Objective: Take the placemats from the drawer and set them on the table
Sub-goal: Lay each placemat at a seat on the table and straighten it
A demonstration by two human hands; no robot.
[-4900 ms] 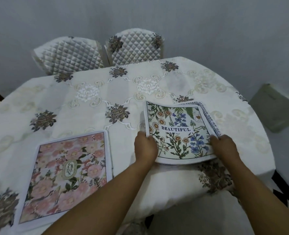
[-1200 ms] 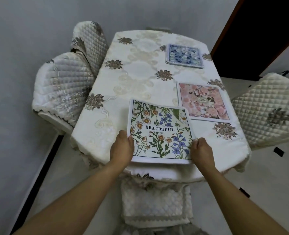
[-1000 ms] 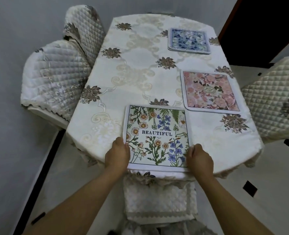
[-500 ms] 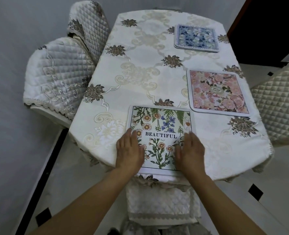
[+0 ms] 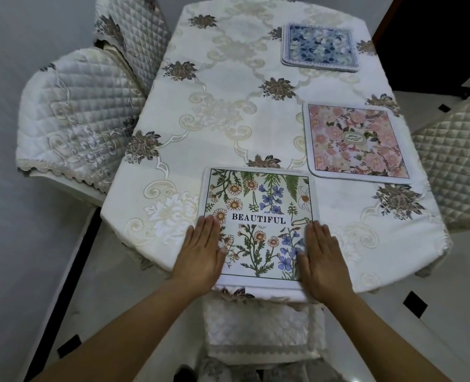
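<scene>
While my left hand (image 5: 200,252) lies flat with fingers stretched out and together on the left edge of the wildflower placemat (image 5: 258,216), my right hand (image 5: 322,257) lies flat the same way on its right edge; neither grips anything. The mat, printed with the word BEAUTIFUL, sits at the near end of the table (image 5: 228,111), its near border at the table's edge. Just beyond its far right corner lies the pink floral placemat (image 5: 358,142), close but apart. Farther along the right side lies the blue floral placemat (image 5: 320,48). A cream embroidered tablecloth (image 5: 156,216) covers the table. Quilted chair covers (image 5: 76,117) show on the left, one on the right (image 5: 460,155), and another chair (image 5: 261,334) is tucked under the near end.
</scene>
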